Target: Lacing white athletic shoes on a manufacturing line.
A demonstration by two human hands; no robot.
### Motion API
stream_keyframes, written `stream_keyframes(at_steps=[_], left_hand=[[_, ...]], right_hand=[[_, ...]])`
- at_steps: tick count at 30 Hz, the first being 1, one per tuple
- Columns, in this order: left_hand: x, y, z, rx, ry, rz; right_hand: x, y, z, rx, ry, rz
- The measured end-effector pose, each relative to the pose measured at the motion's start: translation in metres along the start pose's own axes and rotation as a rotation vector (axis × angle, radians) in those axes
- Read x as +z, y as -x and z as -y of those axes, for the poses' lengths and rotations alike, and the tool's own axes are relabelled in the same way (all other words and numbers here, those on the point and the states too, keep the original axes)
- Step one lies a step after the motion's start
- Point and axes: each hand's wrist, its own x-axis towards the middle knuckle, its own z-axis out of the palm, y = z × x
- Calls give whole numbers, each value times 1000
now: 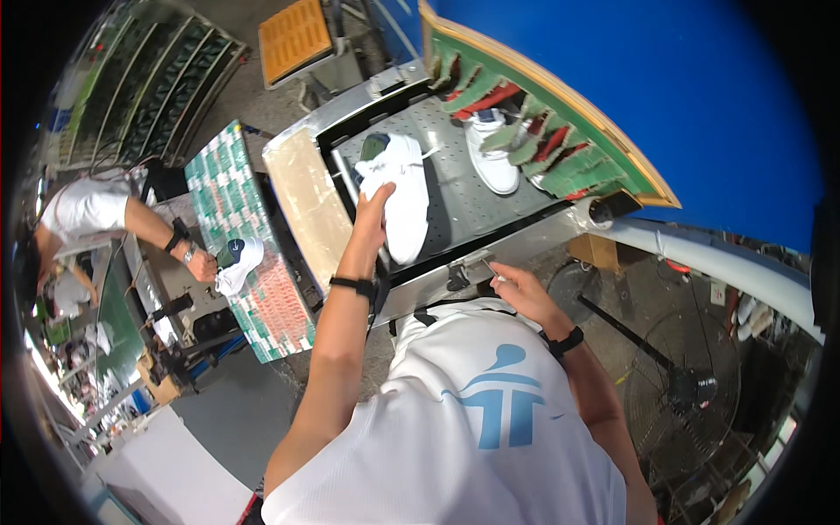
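Observation:
My left hand [373, 217] grips a white sneaker [408, 206] by its side, over the metal conveyor bed. The sneaker's dark green and navy opening faces away from me, and its toe points toward me. A second white sneaker [490, 157] lies on the perforated metal bed [446, 131], partly under the hanging flaps of the machine's mouth. My right hand [523, 293] is low at the near metal edge, its fingers pinched around a small thin thing that I cannot make out. Both wrists wear black bands.
Green and red flaps [560, 149] hang from a wood-edged opening in a blue machine [665, 87]. At left, a co-worker's hand [203, 265] holds another white sneaker [241, 264] above a table covered in green and red tape [229, 192]. A floor fan [691, 389] stands at right.

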Motion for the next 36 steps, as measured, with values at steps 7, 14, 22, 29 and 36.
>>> stream_keyframes(at_steps=[7, 14, 22, 29, 36], left_hand=[[-82, 126, -16, 245, -492, -396], [-153, 149, -32, 268, -118, -261], [-310, 118, -91, 151, 199, -603], [-223, 85, -121, 405, -839, -56], [-191, 40, -119, 200, -949, 442]], right_hand=[[60, -57, 40, 19, -217, 278], [163, -69, 107, -380, 245, 360], [260, -85, 135, -945, 865, 204], [283, -88, 133, -881, 941, 115], [259, -87, 161, -476, 507, 340]])
